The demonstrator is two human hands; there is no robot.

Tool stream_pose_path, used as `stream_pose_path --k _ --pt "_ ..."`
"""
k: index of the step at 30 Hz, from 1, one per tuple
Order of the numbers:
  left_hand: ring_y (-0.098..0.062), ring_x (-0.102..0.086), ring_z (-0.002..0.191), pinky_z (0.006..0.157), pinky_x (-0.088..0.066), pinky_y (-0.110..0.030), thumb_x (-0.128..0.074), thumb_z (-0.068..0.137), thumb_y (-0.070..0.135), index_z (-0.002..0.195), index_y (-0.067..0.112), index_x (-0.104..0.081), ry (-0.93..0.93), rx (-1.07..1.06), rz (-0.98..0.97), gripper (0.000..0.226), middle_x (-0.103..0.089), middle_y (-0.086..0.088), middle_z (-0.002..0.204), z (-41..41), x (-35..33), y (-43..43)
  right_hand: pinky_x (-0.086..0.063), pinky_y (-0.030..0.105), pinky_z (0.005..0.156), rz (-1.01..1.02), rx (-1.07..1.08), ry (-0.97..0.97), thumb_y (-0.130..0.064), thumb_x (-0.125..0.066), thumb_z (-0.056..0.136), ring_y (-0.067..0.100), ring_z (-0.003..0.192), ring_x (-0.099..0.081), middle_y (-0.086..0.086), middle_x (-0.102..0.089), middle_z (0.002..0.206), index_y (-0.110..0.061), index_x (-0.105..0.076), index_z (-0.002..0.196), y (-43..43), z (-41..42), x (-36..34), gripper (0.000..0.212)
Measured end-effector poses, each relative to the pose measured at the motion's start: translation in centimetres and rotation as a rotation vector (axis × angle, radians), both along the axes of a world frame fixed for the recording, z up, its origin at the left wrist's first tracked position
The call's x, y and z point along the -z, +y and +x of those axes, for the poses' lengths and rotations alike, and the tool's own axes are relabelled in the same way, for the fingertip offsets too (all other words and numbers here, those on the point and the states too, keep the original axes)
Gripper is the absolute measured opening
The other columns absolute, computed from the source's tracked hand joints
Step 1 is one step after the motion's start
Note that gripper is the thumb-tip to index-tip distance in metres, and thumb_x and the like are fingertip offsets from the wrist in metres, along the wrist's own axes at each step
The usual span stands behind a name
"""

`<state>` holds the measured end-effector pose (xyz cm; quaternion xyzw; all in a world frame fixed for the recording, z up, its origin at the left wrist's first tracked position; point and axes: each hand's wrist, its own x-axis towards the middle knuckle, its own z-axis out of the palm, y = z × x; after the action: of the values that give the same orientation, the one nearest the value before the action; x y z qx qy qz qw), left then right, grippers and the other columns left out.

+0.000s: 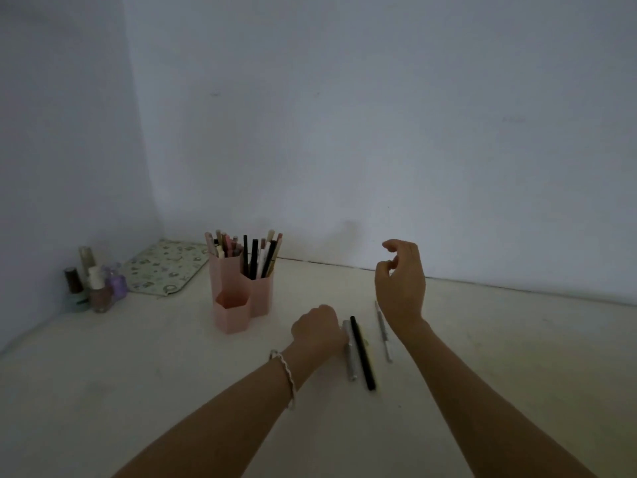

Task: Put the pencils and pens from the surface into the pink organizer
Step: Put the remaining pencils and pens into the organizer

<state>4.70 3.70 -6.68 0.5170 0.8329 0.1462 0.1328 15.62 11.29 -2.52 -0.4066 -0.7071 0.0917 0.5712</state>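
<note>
Pink organizer (241, 298) upright, two rear cells full; black pen (362, 353), two silver pens (349, 353) (383, 331) flat on surface.

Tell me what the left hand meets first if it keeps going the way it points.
Probably the silver pen: the left hand is right beside it, knuckles down on the table, though contact is unclear.

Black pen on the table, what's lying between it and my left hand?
In the head view, a silver pen lies between the black pen and your left hand, alongside the black one, its far end at your fingers.
</note>
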Motion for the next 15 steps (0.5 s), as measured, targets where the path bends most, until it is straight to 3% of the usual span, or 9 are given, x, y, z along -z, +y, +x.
stream_pose_path --k 4,8,12,15 --pt "-0.023 -0.061 0.101 0.077 -0.047 -0.03 -0.053 0.09 0.045 0.118 0.008 -0.048 -0.099 -0.035 0.05 0.047 -0.059 -0.008 0.116 0.7 -0.2 0.2 -0.038 0.012 0.069 -0.06 0.018 0.015 -0.002 -0.052 0.084 -0.007 0.08 -0.052 -0.011 -0.056 0.109 -0.022 -0.057 0.11 0.4 1.8 0.9 0.033" --pt "-0.023 -0.061 0.099 0.074 -0.046 -0.029 -0.061 0.083 0.047 0.119 0.008 -0.044 -0.098 -0.029 0.031 0.055 -0.058 -0.007 0.114 1.2 -0.6 0.3 -0.039 0.014 0.069 -0.076 0.018 0.035 -0.002 -0.051 0.084 -0.008 0.078 -0.052 -0.012 -0.057 0.105 -0.023 -0.058 0.107 0.5 2.3 1.4 0.032" --pt "-0.021 -0.061 0.095 0.068 -0.044 -0.026 -0.069 0.078 0.031 0.111 0.01 -0.046 -0.008 0.045 -0.014 0.046 -0.059 -0.007 0.109 1.8 -1.1 0.5 -0.039 0.014 0.068 -0.097 0.01 0.048 -0.001 -0.051 0.083 -0.005 0.075 -0.053 -0.012 -0.058 0.102 -0.024 -0.058 0.105 0.6 2.1 2.0 0.032" --pt "-0.024 -0.061 0.097 0.069 -0.044 -0.027 -0.064 0.079 0.012 0.105 0.008 -0.052 0.03 0.113 -0.004 0.028 -0.06 -0.009 0.11 1.8 -1.2 0.6 -0.04 0.016 0.065 -0.125 -0.001 0.08 -0.002 -0.05 0.083 0.001 0.074 -0.054 -0.011 -0.058 0.099 -0.024 -0.057 0.104 0.6 2.0 2.2 0.031"
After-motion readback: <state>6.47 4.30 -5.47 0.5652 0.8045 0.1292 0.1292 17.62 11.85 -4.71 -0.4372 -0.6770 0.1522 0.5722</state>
